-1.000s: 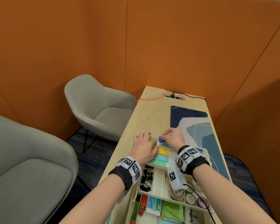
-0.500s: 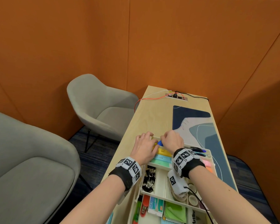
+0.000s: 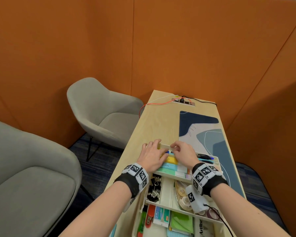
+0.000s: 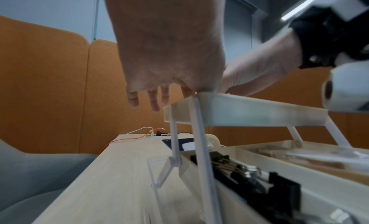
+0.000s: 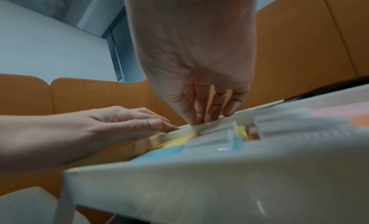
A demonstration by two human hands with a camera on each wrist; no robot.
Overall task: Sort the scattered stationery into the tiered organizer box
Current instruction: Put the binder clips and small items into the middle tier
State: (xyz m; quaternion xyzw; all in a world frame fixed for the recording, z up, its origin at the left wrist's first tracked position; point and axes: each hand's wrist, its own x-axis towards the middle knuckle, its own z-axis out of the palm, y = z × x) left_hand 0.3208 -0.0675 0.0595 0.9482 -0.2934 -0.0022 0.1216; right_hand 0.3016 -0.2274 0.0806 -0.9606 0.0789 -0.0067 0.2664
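Both hands are seen at the organizer box's (image 3: 181,176) top tray, left hand (image 3: 153,158) laid flat steadying it, right hand (image 3: 182,153) loosely curled, apparently empty, over a blue pen (image 3: 168,152) just beneath, best nudged level.

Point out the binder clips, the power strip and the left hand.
binder clips (image 3: 155,187), head view, middle of the black pile in the organizer's middle tier.
power strip (image 3: 183,101), head view, centre of its silver face.
left hand (image 3: 151,155), head view, back of the hand.
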